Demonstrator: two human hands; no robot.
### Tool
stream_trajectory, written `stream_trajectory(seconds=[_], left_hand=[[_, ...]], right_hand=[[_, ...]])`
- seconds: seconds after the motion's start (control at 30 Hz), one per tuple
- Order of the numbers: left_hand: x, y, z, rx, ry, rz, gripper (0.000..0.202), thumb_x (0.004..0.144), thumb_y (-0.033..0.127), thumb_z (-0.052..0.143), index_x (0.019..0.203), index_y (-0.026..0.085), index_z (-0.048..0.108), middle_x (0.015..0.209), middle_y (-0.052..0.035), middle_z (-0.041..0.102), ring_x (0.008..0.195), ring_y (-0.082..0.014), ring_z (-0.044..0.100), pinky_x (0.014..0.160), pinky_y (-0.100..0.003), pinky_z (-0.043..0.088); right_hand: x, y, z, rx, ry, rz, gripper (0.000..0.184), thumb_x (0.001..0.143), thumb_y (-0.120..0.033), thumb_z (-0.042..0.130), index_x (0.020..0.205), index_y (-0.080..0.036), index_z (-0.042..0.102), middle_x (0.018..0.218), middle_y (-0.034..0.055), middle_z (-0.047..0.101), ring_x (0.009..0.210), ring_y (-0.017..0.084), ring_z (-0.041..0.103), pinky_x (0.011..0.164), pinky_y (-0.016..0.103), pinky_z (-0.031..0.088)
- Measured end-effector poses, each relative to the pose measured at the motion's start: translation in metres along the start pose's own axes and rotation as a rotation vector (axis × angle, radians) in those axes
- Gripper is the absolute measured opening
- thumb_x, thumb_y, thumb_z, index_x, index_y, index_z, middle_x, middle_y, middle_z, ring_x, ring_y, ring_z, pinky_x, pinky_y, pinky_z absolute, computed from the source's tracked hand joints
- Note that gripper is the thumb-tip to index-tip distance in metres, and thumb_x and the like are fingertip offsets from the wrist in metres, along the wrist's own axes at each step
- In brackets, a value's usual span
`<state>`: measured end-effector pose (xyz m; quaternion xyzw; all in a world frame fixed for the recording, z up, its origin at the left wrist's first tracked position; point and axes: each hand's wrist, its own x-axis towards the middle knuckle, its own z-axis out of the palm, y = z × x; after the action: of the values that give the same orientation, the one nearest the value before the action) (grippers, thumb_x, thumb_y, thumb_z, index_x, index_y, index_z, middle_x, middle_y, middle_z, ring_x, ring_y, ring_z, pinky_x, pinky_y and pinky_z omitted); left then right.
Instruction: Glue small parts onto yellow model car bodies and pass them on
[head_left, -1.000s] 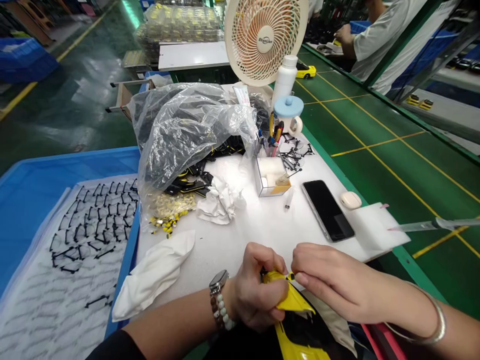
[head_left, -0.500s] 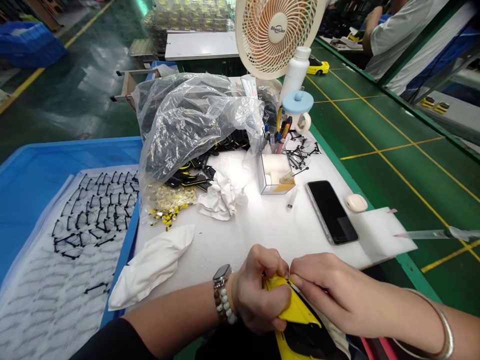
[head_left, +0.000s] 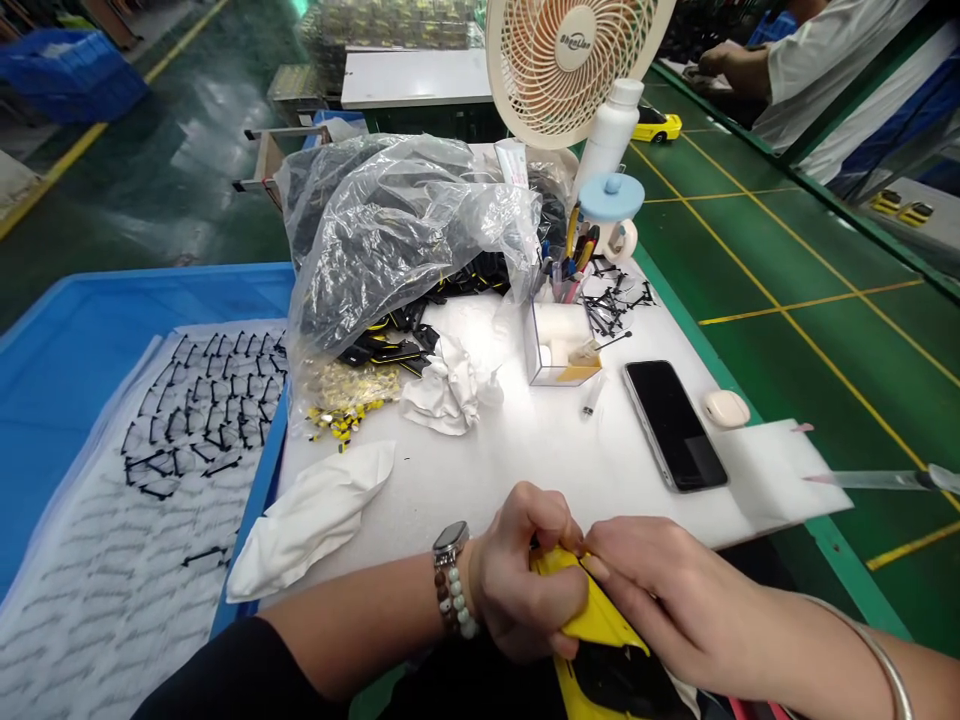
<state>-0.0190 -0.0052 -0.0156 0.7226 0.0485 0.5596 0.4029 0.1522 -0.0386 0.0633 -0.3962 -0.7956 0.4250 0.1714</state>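
Observation:
A yellow model car (head_left: 601, 618) with a black window area is low in the head view, tilted and cut off by the bottom edge. My left hand (head_left: 525, 585) is closed around its near end, with the thumb lying across the yellow surface. On the car's other side, my right hand (head_left: 675, 590) is closed in a pinch, its fingertips meeting the left hand's at the car's end. Whatever lies between those right fingertips is hidden. A bit of whitish cloth (head_left: 685, 692) shows between the car and my right hand.
Beyond my hands lie a phone (head_left: 676, 425), a crumpled tissue (head_left: 450, 390), a white cloth (head_left: 315, 520) and a clear organizer box (head_left: 562, 345). A plastic bag of black parts (head_left: 405, 230) and a fan (head_left: 577, 60) stand behind. Left is a blue bin (head_left: 150, 290); a syringe (head_left: 877, 480) juts out right.
The view has shifted slightly, so the table's things sit a little further right. Both hands keep their hold at the model car; the right fingertips have moved only slightly.

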Motion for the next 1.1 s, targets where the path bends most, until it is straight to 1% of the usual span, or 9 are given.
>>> stream_trajectory(seconds=[0.2,0.3,0.4,0.47,0.63,0.73,0.83,0.97,1.1], left_hand=[[0.000,-0.003,0.003,0.022,0.021,0.017,0.031,0.097,0.045,0.040,0.079,0.020,0.043,0.091,-0.0026,0.028,0.082,-0.0172,0.049,0.058,-0.027,0.055],[-0.001,-0.006,0.011,-0.021,0.120,0.030,0.029,0.097,0.047,0.040,0.084,0.021,0.043,0.090,-0.0020,0.030,0.079,-0.0153,0.050,0.058,-0.025,0.055],[-0.004,-0.006,0.019,-0.087,0.243,-0.002,0.023,0.095,0.046,0.043,0.090,0.024,0.040,0.089,-0.0016,0.034,0.079,-0.0149,0.052,0.058,-0.024,0.053],[-0.006,-0.006,0.023,-0.086,0.285,-0.022,0.021,0.093,0.044,0.047,0.093,0.024,0.040,0.087,-0.0015,0.037,0.081,-0.0159,0.051,0.058,-0.024,0.052],[-0.010,-0.006,0.022,-0.080,0.233,-0.020,0.022,0.092,0.045,0.048,0.090,0.024,0.040,0.091,-0.0030,0.038,0.079,-0.0166,0.049,0.051,-0.025,0.047],[-0.008,-0.007,0.017,-0.073,0.202,-0.043,0.025,0.093,0.048,0.046,0.087,0.024,0.040,0.089,-0.0026,0.038,0.074,-0.0157,0.048,0.048,-0.025,0.044],[-0.004,-0.008,0.014,-0.099,0.197,-0.058,0.028,0.094,0.050,0.045,0.084,0.024,0.041,0.087,-0.0018,0.037,0.070,-0.0143,0.048,0.047,-0.025,0.041],[-0.002,-0.010,0.015,-0.134,0.210,-0.048,0.026,0.091,0.049,0.050,0.087,0.024,0.042,0.084,-0.0013,0.039,0.071,-0.0140,0.048,0.049,-0.025,0.042],[-0.004,-0.013,0.017,-0.166,0.257,-0.009,0.032,0.090,0.055,0.049,0.086,0.024,0.041,0.085,-0.0007,0.038,0.067,-0.0123,0.044,0.048,-0.024,0.041]], right_hand=[[-0.001,0.003,-0.010,0.106,-0.039,0.024,0.024,0.103,-0.024,0.030,0.080,-0.022,0.037,0.072,-0.0030,0.042,0.062,0.012,0.040,0.058,0.025,0.032],[0.000,0.004,-0.017,-0.006,-0.072,0.007,0.027,0.104,-0.026,0.028,0.079,-0.021,0.036,0.071,-0.0020,0.043,0.064,0.013,0.040,0.059,0.027,0.032],[0.000,0.005,-0.019,-0.168,-0.052,-0.065,0.023,0.101,-0.020,0.029,0.080,-0.021,0.037,0.071,-0.0013,0.044,0.063,0.014,0.039,0.057,0.029,0.032],[0.000,0.006,-0.018,-0.237,-0.060,-0.089,0.021,0.099,-0.016,0.031,0.080,-0.021,0.038,0.069,-0.0012,0.044,0.062,0.015,0.040,0.056,0.029,0.032],[-0.003,0.004,-0.014,-0.260,-0.072,-0.059,0.021,0.097,-0.014,0.030,0.080,-0.021,0.040,0.067,-0.0022,0.046,0.057,0.013,0.042,0.053,0.028,0.034],[-0.002,0.003,-0.012,-0.192,-0.057,-0.069,0.022,0.099,-0.017,0.028,0.081,-0.022,0.039,0.067,-0.0029,0.048,0.056,0.013,0.043,0.053,0.027,0.035],[0.002,0.004,-0.013,-0.131,-0.049,-0.065,0.022,0.101,-0.020,0.026,0.083,-0.022,0.039,0.068,-0.0028,0.049,0.056,0.013,0.044,0.054,0.027,0.036],[0.007,0.010,-0.014,-0.061,-0.109,-0.072,0.025,0.103,-0.023,0.028,0.080,-0.022,0.038,0.068,-0.0031,0.046,0.058,0.012,0.044,0.056,0.026,0.035],[0.006,0.012,-0.006,-0.113,-0.004,-0.150,0.024,0.103,-0.022,0.026,0.081,-0.022,0.036,0.066,-0.0030,0.043,0.057,0.013,0.040,0.055,0.028,0.032]])
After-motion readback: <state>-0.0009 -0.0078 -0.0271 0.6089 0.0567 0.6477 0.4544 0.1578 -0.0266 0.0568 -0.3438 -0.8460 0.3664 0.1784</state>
